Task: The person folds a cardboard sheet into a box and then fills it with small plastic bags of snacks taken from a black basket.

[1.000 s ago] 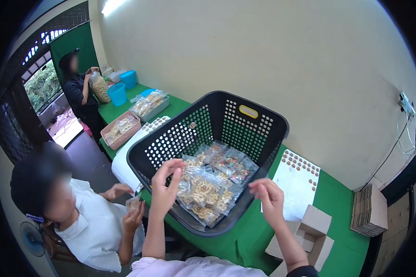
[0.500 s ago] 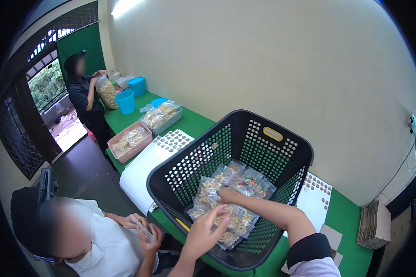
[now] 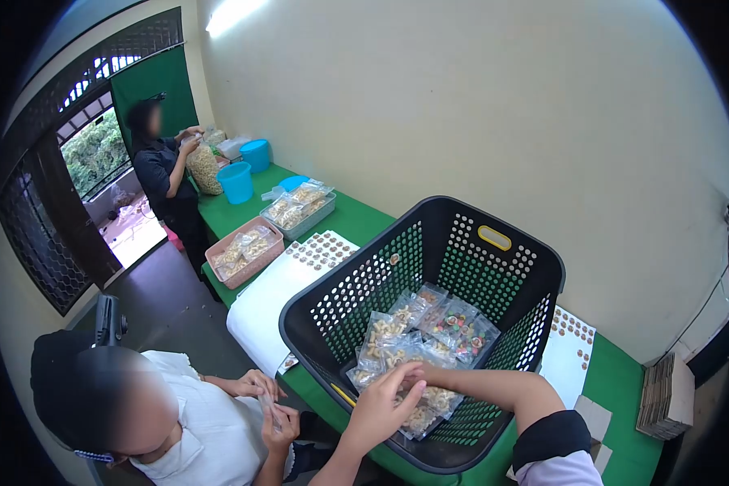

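A large black perforated basket (image 3: 494, 332) holds several clear plastic packets. Some contain pale ring-shaped snacks (image 3: 383, 326), and others hold colourful pieces (image 3: 454, 320). My left hand (image 3: 387, 405) is over the near side of the basket, fingers curved, thumb apart, with nothing visible in it. Reaching in from the right, my right hand (image 3: 423, 374) meets the left fingertips above the packets. Its fingers are mostly hidden behind my left hand, so I cannot see whether they hold anything.
At lower left a co-worker in white (image 3: 211, 421) handles a small clear packet. Another person (image 3: 166, 174) stands by a big snack bag (image 3: 203, 170). Along the green table are blue buckets (image 3: 236, 183), a pink tray (image 3: 247, 263), sticker sheets (image 3: 322, 251) and stacked cardboard (image 3: 664, 395).
My right hand has drawn back from the packets toward my left hand, and the two now overlap in view. The whole view has shifted slightly. The co-worker's hands have come closer together.
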Motion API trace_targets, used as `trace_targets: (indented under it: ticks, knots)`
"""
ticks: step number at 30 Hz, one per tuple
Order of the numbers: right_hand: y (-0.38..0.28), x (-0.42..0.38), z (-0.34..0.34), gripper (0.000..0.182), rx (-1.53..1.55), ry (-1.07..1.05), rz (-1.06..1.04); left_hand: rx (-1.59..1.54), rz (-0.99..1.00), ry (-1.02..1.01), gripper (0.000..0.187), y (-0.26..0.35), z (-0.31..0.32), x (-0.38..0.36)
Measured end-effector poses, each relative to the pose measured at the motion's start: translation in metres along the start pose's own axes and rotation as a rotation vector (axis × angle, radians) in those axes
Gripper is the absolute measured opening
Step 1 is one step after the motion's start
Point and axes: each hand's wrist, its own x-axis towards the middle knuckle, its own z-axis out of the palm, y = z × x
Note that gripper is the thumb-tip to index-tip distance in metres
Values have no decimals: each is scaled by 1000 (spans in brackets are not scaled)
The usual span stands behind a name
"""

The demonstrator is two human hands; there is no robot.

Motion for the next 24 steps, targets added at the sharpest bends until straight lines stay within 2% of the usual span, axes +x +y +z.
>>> trace_targets:
  ticks: [2,4,6,7,10,11,12,14,15,16,18,19,22,23,24]
  knots:
    - [-29,-6,-55,36,-100,-134,229,25,-3,14,31,1,0,0]
    - [-36,0,-77,30,-195,226,348,28,3,35,30,-1,2,-1]
    - [-34,6,-110,30,-71,501,260,11,20,58,30,-6,4,-1]
    - [-48,-8,-135,30,-24,584,175,10,-42,31,31,-8,4,-1]
    - [-131,-83,-179,34,186,920,-14,84,-160,-220,34,2,-3,-2]
    - [-160,-111,-181,34,262,901,-11,70,-83,-260,45,-2,-3,-3]
    - [-184,-137,-182,36,338,883,-7,-109,-62,-207,49,-11,2,-3]
    - [-211,-178,-156,41,87,1062,-216,-468,-19,-100,56,-27,16,-3]
    - [-222,-197,-143,43,-97,1024,-203,-574,-28,-35,63,-10,21,-8]
    - [-231,-215,-131,46,-277,981,-187,-610,-51,29,62,1,32,-15]
    - [-243,-248,-105,46,-95,934,-192,-674,-100,154,60,16,55,-33]
    - [-245,-263,-97,47,-5,911,-195,-577,-129,-7,49,25,57,-42]
    - [-231,-316,-82,58,194,852,-309,-659,-168,-200,41,52,87,-63]
    - [-229,-334,-75,60,248,904,-240,-793,-201,-261,41,59,96,-70]
    - [-226,-346,-64,58,438,1013,-163,-779,-184,-306,41,59,108,-75]
